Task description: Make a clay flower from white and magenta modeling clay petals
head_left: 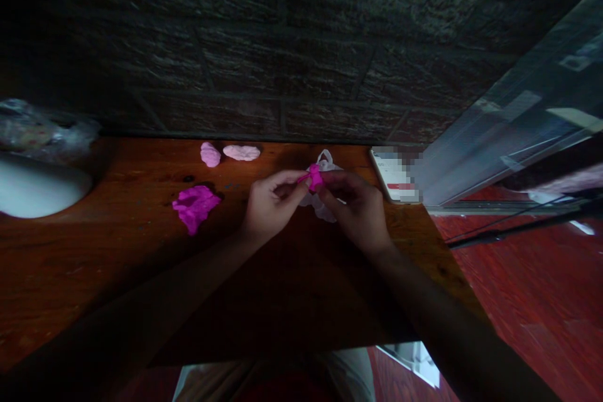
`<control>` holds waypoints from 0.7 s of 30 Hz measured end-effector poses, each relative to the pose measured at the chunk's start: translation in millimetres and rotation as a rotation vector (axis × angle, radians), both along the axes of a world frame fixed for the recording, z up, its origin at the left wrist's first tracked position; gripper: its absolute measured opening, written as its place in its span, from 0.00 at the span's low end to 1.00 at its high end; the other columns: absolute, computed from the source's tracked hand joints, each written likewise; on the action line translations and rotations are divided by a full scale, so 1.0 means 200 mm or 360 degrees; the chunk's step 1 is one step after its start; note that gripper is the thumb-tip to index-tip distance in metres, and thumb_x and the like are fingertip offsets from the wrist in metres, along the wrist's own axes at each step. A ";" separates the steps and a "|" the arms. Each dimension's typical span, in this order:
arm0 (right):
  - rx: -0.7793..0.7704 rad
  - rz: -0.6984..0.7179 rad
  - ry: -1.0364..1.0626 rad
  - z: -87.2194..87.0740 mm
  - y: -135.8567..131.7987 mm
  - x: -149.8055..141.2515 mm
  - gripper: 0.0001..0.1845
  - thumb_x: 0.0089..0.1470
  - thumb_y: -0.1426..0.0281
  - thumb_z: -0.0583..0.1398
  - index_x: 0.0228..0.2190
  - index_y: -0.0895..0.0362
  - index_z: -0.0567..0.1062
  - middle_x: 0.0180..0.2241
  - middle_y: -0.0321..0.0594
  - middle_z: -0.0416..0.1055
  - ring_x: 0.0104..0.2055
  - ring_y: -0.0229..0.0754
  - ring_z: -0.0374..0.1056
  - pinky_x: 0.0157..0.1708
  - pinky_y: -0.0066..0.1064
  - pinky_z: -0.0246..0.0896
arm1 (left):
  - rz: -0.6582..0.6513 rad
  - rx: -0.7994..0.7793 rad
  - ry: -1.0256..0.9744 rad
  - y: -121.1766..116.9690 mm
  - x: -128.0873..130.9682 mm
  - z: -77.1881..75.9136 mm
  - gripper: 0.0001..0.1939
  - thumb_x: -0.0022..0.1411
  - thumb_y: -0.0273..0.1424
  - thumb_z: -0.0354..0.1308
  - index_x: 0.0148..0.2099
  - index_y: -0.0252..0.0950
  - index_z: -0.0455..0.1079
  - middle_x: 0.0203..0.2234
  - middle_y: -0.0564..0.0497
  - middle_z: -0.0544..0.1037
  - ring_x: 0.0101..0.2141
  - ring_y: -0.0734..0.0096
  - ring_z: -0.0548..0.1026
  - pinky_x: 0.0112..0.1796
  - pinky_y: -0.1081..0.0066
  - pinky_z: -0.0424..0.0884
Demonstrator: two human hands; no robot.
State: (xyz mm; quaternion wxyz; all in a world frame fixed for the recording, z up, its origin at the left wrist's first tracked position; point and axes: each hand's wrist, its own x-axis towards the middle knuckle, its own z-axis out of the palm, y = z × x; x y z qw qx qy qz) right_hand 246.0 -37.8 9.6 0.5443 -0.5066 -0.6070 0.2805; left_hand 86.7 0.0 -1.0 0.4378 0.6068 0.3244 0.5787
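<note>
Between the fingertips of both hands is a small bright pink lump of modelling clay (314, 179). My left hand (276, 201) pinches it from the left, and my right hand (358, 206) grips it from the right, thumbs toward me. Beneath and behind the hands lies a crumpled clear plastic bag (325, 209), partly covered by them. To the left, a flattened magenta piece of clay (195, 206) rests on the wooden table (117, 201). Two pale pink clay lumps, a rounder one (210, 154) and a longer one (242, 152), sit near the wall.
A phone (396, 176) with a lit screen lies at the table's right end. At the far left stands a white rounded container (40, 187) with clear plastic wrapping (47, 132) behind it. A dark brick-patterned wall (245, 69) borders the table's back; red flooring (527, 276) shows at right.
</note>
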 end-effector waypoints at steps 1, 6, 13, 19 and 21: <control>0.0003 -0.0001 0.0007 0.00 0.00 0.00 0.10 0.55 0.68 0.66 0.40 0.54 0.80 0.40 0.41 0.80 0.40 0.41 0.78 0.43 0.37 0.75 | -0.0043 -0.0034 -0.0047 0.00 0.00 0.00 0.06 0.57 0.29 0.67 0.39 0.36 0.82 0.34 0.49 0.85 0.31 0.71 0.81 0.35 0.72 0.77; -0.0037 0.0027 0.0169 0.00 0.01 0.01 0.09 0.54 0.68 0.67 0.39 0.54 0.81 0.41 0.41 0.81 0.42 0.43 0.78 0.46 0.38 0.74 | -0.0316 -0.0331 -0.0265 0.06 -0.02 0.00 0.07 0.58 0.34 0.68 0.37 0.37 0.83 0.32 0.48 0.85 0.26 0.74 0.77 0.29 0.74 0.74; -0.0133 0.0179 0.0439 0.02 0.01 0.02 0.10 0.51 0.69 0.69 0.39 0.53 0.82 0.43 0.40 0.82 0.44 0.43 0.78 0.49 0.38 0.74 | -0.0502 -0.0337 -0.0271 0.11 -0.05 -0.02 0.11 0.53 0.33 0.73 0.40 0.39 0.83 0.35 0.48 0.85 0.33 0.72 0.79 0.36 0.72 0.73; -0.0131 0.0249 0.0480 0.01 0.01 0.01 0.10 0.51 0.70 0.69 0.38 0.51 0.83 0.41 0.37 0.82 0.43 0.42 0.78 0.49 0.40 0.74 | -0.0570 -0.0380 -0.0320 0.12 -0.05 -0.04 0.11 0.53 0.34 0.73 0.40 0.40 0.83 0.35 0.51 0.85 0.34 0.73 0.79 0.39 0.71 0.73; -0.0111 0.0259 0.0471 0.01 0.00 0.01 0.10 0.52 0.70 0.69 0.38 0.50 0.83 0.41 0.36 0.82 0.43 0.41 0.78 0.49 0.40 0.74 | -0.0598 -0.0398 -0.0335 0.13 -0.05 -0.05 0.11 0.53 0.34 0.74 0.40 0.41 0.83 0.35 0.51 0.85 0.34 0.72 0.79 0.40 0.70 0.73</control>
